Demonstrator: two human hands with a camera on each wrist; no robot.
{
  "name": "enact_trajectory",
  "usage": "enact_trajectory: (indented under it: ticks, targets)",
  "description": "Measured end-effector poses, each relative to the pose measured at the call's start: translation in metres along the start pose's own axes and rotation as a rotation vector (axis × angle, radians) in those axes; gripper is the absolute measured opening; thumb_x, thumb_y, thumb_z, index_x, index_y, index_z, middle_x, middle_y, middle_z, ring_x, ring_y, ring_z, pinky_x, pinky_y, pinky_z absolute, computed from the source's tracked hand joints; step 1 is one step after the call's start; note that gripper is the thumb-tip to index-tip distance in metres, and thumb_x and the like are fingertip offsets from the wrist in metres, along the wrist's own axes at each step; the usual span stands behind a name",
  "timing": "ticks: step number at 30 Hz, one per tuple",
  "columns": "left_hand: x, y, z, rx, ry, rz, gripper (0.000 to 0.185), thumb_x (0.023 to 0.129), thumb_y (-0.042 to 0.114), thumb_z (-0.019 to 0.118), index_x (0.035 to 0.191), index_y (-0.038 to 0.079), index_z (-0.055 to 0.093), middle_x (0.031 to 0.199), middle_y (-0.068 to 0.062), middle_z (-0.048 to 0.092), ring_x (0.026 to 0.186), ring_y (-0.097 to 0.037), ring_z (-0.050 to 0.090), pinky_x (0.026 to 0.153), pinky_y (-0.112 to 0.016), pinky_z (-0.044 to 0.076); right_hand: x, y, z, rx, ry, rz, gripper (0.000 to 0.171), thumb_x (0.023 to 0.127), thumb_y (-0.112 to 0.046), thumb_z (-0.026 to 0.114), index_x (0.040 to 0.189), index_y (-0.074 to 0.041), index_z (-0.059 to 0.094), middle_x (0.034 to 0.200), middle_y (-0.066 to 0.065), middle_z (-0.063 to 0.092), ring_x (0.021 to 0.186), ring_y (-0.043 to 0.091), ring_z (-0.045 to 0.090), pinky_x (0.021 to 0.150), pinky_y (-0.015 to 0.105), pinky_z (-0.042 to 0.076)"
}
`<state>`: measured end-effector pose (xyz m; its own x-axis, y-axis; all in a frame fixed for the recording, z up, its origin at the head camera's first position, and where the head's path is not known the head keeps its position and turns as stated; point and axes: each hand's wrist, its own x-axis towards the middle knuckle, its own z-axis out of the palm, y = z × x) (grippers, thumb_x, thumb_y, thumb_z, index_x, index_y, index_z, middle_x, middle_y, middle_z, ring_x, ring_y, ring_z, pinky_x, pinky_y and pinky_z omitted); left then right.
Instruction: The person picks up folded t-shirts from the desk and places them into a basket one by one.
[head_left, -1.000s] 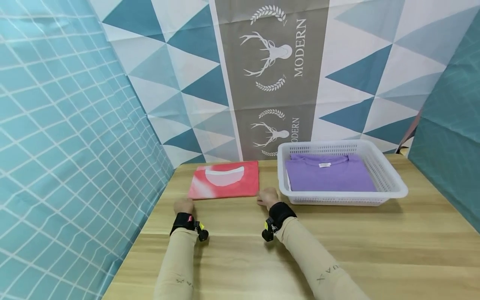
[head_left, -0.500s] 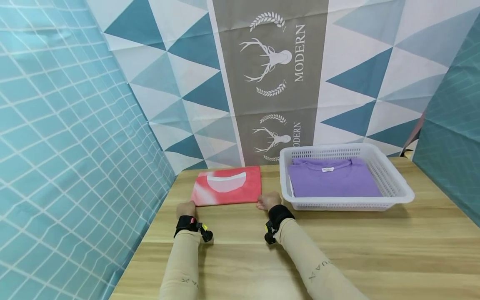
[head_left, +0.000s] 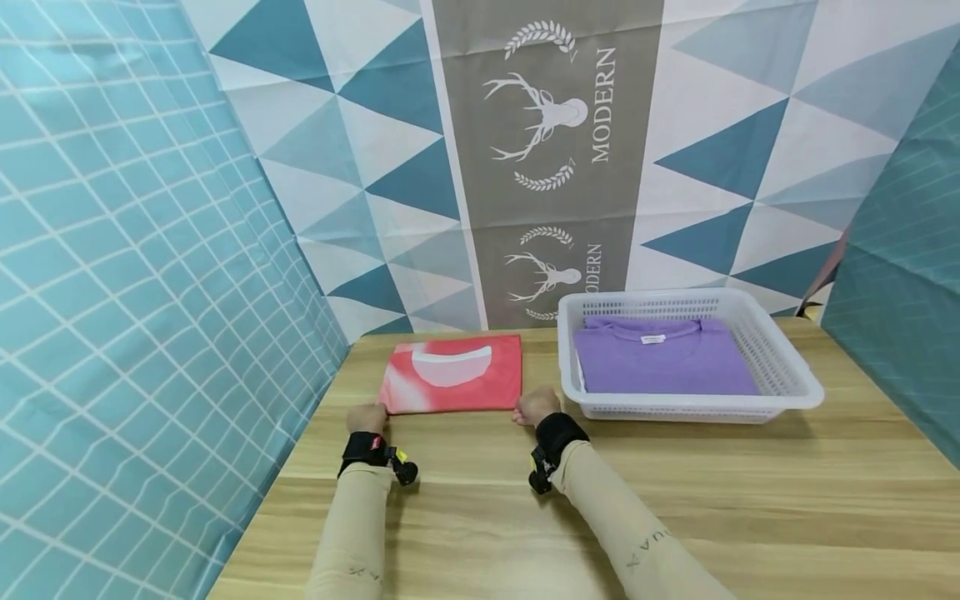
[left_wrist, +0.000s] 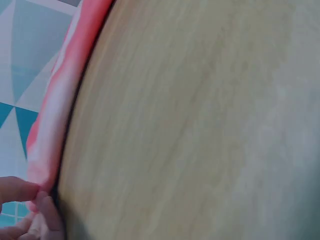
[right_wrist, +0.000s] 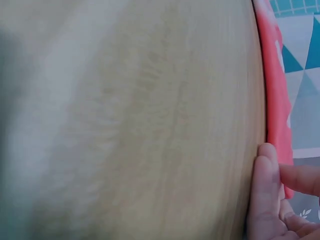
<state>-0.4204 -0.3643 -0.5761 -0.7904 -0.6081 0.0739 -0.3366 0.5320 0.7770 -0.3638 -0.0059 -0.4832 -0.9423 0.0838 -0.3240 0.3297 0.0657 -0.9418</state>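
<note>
The word "MODERN" stands in white capitals, running vertically, on the grey banner strip of the backdrop, far beyond both hands and beside a white stag emblem. A second "MODERN" stands lower on the same strip, its lower end hidden behind the white basket. The neck tag of the purple shirt is too small to read, and the markings on the right sleeve are unclear.

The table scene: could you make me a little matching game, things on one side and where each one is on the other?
Things:
1. red shirt
2. purple shirt
3. left hand
4. right hand

Places:
A. inside the white basket
B. at the red shirt's near right corner
C. folded flat on the table, left of the basket
D. at the red shirt's near left corner

Pairs: 1-C, 2-A, 3-D, 4-B
</note>
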Motion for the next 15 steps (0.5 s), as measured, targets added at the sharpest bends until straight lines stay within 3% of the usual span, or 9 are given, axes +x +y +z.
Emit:
enact_trajectory:
  ticks: [1,4,6,10,15]
  targets:
    - [-0.015,0.013,-0.011,-0.019,-0.009,-0.014,0.023,0.071,0.016,0.056,0.063,0.006,0.074,0.053,-0.006,0.067,0.049,-0.019,0.059,0.049,-0.026,0.042,-0.004,0.000,-0.002,-0.003,-0.017,0.003,0.019,0.079,0.008,0.053,0.087,0.017,0.067,0.046,0.001,0.060,0.039,0.005,0.058,0.044,0.018,0.051]
    - [-0.063,0.061,-0.051,-0.166,-0.136,-0.141,0.017,0.073,0.003,0.059,0.070,-0.008,0.072,0.051,-0.008,0.065,0.047,-0.017,0.061,0.048,-0.029,0.048,-0.014,0.001,-0.007,-0.029,-0.049,0.024,0.018,0.079,0.009,0.052,0.089,0.017,0.065,0.047,0.002,0.058,0.040,0.007,0.058,0.045,0.019,0.051]
    - [-0.084,0.073,-0.069,-0.256,-0.193,-0.168,0.013,0.073,-0.003,0.059,0.070,-0.009,0.069,0.047,-0.003,0.061,0.044,-0.011,0.059,0.046,-0.026,0.049,-0.020,0.002,-0.010,-0.067,-0.059,0.041,0.017,0.080,0.009,0.053,0.089,0.016,0.064,0.048,0.002,0.057,0.041,0.007,0.057,0.045,0.019,0.051]
    - [-0.108,0.074,-0.094,-0.265,-0.357,-0.183,0.007,0.075,-0.006,0.059,0.073,-0.007,0.065,0.050,0.004,0.059,0.048,-0.006,0.058,0.051,-0.020,0.050,-0.035,0.008,-0.018,-0.145,-0.094,0.072,0.015,0.081,0.008,0.053,0.089,0.013,0.064,0.049,0.000,0.057,0.042,0.006,0.055,0.046,0.018,0.050]
    - [-0.130,0.072,-0.118,-0.120,-0.532,-0.139,0.013,0.076,-0.003,0.063,0.085,-0.011,0.065,0.061,0.001,0.065,0.058,-0.007,0.062,0.060,-0.021,0.055,-0.058,0.016,-0.029,-0.217,-0.148,0.054,0.008,0.081,0.008,0.055,0.081,0.008,0.062,0.051,0.002,0.056,0.043,0.008,0.054,0.045,0.019,0.050]
